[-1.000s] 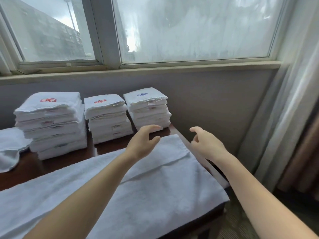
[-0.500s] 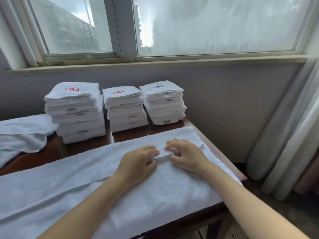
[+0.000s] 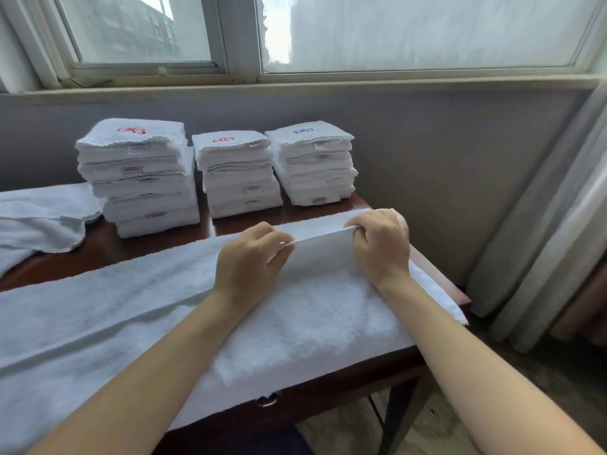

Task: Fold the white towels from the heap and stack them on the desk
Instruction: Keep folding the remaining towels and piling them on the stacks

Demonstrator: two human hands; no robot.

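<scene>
Long white towel (image 3: pixel 312 310) lies flat along the near side of the bench (image 3: pixel 154 254), its right end hanging just past the bench corner. Left hand (image 3: pixel 249 261) and right hand (image 3: pixel 381 247) both grasp the towel's far edge near that end, fingers curled round it. The edge (image 3: pixel 320 247) is lifted off the cloth and stretched between them. Likely reason for the two grips set apart: it keeps the edge straight so a fold toward the person lands square.

Three stacks of folded towels sit at the back of the bench by the wall: left stack (image 3: pixel 138 178) and middle stack (image 3: pixel 238 175) show red marks on top, and right stack (image 3: pixel 315 162) shows blue. Set back like this they leave the front for folding, and they look sorted by mark.

The unfolded heap (image 3: pixel 36 221) lies at the bench's left end, just beside the left stack. The task looks far along, with this towel's fold only starting.
</scene>
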